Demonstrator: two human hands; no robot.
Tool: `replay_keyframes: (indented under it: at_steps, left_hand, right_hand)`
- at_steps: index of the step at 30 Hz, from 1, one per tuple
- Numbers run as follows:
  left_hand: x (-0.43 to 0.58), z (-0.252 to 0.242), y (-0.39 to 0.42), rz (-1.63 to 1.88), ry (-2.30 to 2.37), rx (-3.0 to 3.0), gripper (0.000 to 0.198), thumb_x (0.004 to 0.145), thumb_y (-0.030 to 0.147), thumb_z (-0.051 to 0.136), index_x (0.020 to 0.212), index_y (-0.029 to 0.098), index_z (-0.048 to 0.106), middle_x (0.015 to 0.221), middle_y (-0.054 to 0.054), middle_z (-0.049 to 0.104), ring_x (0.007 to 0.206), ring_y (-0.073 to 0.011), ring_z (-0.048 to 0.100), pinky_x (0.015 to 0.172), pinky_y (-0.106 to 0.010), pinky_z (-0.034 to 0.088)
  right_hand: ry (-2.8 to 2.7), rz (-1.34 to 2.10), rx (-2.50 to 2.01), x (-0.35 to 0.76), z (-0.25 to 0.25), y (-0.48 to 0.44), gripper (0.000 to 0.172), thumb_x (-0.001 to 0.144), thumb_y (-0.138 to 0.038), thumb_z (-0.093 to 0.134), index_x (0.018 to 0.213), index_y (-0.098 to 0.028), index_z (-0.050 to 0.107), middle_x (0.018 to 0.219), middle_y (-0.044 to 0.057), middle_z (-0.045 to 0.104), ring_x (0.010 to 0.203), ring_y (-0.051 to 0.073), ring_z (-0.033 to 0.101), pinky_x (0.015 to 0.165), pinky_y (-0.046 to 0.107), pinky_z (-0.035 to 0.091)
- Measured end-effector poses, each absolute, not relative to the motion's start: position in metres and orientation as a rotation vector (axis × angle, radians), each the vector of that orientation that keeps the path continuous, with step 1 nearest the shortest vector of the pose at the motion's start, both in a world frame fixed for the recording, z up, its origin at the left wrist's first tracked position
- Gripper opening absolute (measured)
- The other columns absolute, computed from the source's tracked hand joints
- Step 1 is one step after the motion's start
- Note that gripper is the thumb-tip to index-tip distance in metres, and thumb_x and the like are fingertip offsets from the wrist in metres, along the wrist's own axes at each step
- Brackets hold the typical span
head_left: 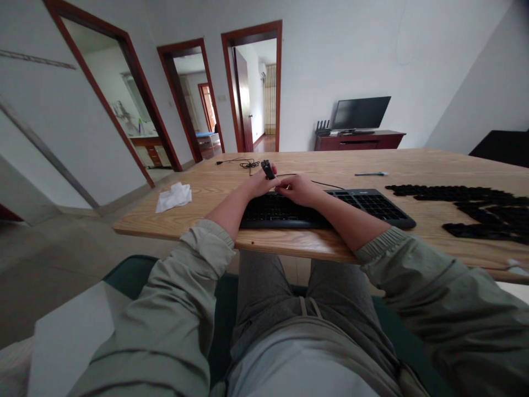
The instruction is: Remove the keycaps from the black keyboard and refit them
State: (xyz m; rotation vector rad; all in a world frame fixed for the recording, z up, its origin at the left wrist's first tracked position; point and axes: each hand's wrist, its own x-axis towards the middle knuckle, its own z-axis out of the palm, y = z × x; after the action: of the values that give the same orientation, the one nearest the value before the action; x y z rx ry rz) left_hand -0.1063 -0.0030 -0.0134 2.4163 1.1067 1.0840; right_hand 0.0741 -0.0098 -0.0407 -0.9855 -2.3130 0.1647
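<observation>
A black keyboard (285, 221) lies along the table's near edge, and its right part shows a bare grid with no keycaps that I can make out. Over its upper left part, my left hand (261, 184) is closed around a small black object (268, 169) that sticks up above the fingers; its kind is unclear. My right hand (301, 190) meets the left one, thumb and fingers pinched together beside it. Whatever those fingertips hold is too small or hidden to name.
Loose black pieces like keycaps (475, 198) lie in rows on the wooden table (215, 218) at right. A blue-and-white toothbrush (370, 174) lies behind them. White tissue (176, 197) is at left, and a coiled black cable (249, 164) lies beyond my hands.
</observation>
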Motion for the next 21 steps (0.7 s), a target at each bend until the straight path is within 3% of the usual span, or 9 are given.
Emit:
replay_keyframes:
  at_steps: [10, 21]
  left_hand:
    - [-0.109, -0.014, 0.0, 1.044, 1.105, 2.446, 0.016, 0.074, 0.015, 0.06, 0.087, 0.018, 0.051, 0.082, -0.002, 0.061, 0.078, -0.0162, 0.056, 0.075, -0.03, 0.045]
    - [-0.109, -0.009, -0.013, 0.971, 1.099, 2.476, 0.013, 0.076, 0.018, 0.06, 0.088, 0.017, 0.056, 0.076, 0.0, 0.061, 0.07, -0.0132, 0.055, 0.067, -0.026, 0.043]
  right_hand:
    - [-2.357, 0.12, -0.994, 0.07, -0.038, -0.014, 0.026, 0.09, -0.03, 0.056, 0.099, -0.022, 0.079, 0.076, 0.001, 0.073, 0.063, 0.013, 0.056, 0.064, 0.024, 0.038]
    - [-2.398, 0.075, -1.011, 0.078, -0.039, -0.009, 0.024, 0.09, -0.03, 0.058, 0.1, -0.023, 0.079, 0.09, 0.003, 0.076, 0.073, 0.015, 0.062, 0.07, 0.025, 0.042]
